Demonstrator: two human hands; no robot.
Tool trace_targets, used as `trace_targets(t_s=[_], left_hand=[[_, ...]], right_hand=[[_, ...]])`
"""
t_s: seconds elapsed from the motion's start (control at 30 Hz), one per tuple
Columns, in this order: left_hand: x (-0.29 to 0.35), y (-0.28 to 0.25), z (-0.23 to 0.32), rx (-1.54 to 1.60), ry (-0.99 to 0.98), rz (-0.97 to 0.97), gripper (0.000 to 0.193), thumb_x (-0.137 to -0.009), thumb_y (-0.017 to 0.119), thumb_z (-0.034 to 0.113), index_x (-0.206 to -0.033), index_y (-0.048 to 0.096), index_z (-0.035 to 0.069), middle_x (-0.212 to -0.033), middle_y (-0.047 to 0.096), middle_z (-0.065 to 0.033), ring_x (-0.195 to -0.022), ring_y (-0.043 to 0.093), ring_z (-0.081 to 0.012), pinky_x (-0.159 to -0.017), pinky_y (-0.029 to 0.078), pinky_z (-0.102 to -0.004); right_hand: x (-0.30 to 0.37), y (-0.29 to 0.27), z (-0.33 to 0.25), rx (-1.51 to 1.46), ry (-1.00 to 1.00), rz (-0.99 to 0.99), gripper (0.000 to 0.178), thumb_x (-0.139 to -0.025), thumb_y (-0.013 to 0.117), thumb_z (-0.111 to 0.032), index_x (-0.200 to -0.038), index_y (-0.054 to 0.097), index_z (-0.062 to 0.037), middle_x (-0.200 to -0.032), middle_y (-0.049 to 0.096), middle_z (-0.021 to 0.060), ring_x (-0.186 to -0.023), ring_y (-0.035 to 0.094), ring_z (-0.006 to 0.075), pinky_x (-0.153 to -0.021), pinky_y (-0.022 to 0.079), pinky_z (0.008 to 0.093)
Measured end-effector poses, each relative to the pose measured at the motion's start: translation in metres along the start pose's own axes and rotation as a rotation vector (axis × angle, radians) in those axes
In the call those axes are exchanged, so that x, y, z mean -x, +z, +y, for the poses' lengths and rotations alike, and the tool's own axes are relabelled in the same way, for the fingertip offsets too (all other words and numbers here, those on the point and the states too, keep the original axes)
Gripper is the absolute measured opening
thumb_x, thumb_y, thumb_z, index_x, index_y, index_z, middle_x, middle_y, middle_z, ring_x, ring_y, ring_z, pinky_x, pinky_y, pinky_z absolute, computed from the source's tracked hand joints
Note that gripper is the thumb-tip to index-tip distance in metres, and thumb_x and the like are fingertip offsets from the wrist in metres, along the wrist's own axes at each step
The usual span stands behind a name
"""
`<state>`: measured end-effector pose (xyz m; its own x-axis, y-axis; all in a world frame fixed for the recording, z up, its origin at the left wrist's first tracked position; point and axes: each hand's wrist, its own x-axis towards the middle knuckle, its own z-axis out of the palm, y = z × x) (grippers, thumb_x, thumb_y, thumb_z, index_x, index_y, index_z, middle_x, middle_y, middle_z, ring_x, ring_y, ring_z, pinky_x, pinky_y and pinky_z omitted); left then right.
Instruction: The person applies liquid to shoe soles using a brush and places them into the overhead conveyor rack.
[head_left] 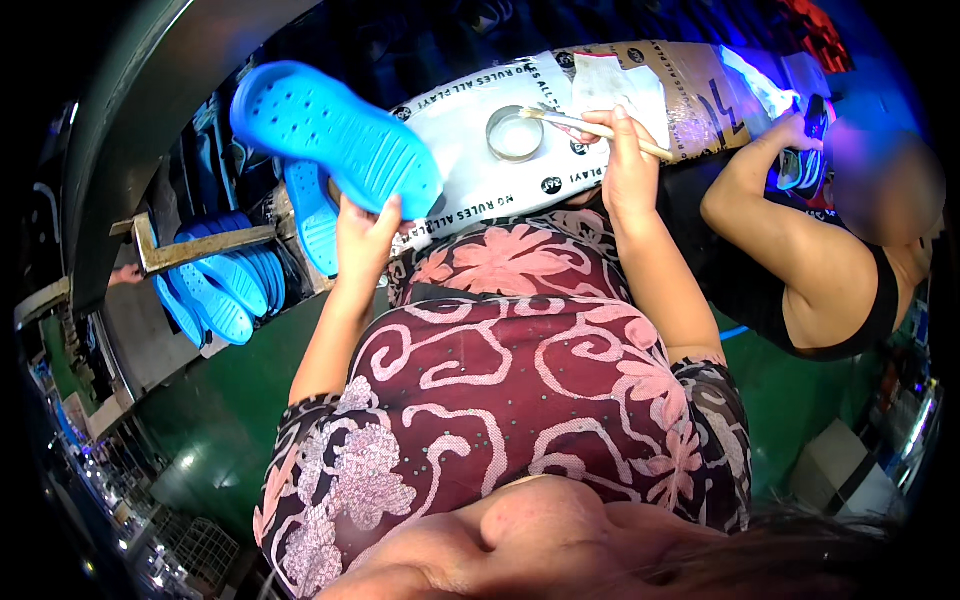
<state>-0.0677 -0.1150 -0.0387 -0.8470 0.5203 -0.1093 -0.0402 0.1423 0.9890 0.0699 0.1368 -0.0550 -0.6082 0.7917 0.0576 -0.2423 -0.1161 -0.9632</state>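
A: Blue clog sole [335, 140] at left: matt foam plastic, ribbed tread, punched holes.
B: Round tin [515, 133] on the far table?
A: Shiny metal. Brush [590, 125] has a pale wooden handle. The sheet [480, 170] under them looks like glossy printed plastic.

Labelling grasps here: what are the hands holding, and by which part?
Left hand grips a blue clog at one end, sole up. Right hand holds a brush on its handle, bristles by a small round tin.
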Motion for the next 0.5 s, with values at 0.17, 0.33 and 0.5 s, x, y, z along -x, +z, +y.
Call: trace_targets(t_s=[0.17,0.33,0.5], left_hand=[[-0.01,0.025,0.023,-0.087,0.057,-0.008,0.035,-0.081,0.059,0.01,-0.109,0.043,-0.005,-0.086,0.061,-0.0134,-0.064,0.06,-0.0153,-0.057,0.05,-0.0259],[-0.012,0.038,0.021,-0.136,0.287,-0.059,0.037,-0.079,0.061,0.007,-0.108,0.042,-0.006,-0.091,0.059,-0.0142,-0.069,0.06,-0.017,-0.062,0.051,-0.0271],[-0.007,0.044,0.028,-0.225,0.377,-0.046,0.035,-0.073,0.063,0.006,-0.104,0.05,-0.003,-0.082,0.063,-0.0107,-0.07,0.061,-0.013,-0.061,0.048,-0.0245]], right_hand=[[0.024,0.003,-0.024,-0.003,-0.093,-0.122,0.039,-0.094,0.041,-0.026,-0.082,0.063,0.0043,-0.076,0.062,0.0089,-0.072,0.055,0.0133,-0.07,0.042,0.0259],[0.039,0.02,-0.044,0.409,-0.537,-0.381,0.031,-0.089,0.046,-0.018,-0.071,0.063,-0.0001,-0.067,0.062,0.0081,-0.067,0.055,0.0197,-0.08,0.039,0.0338],[0.039,0.029,-0.045,0.537,-0.669,-0.376,0.026,-0.086,0.05,-0.016,-0.068,0.064,-0.004,-0.063,0.061,0.0046,-0.061,0.054,0.0189,-0.072,0.038,0.0321]])
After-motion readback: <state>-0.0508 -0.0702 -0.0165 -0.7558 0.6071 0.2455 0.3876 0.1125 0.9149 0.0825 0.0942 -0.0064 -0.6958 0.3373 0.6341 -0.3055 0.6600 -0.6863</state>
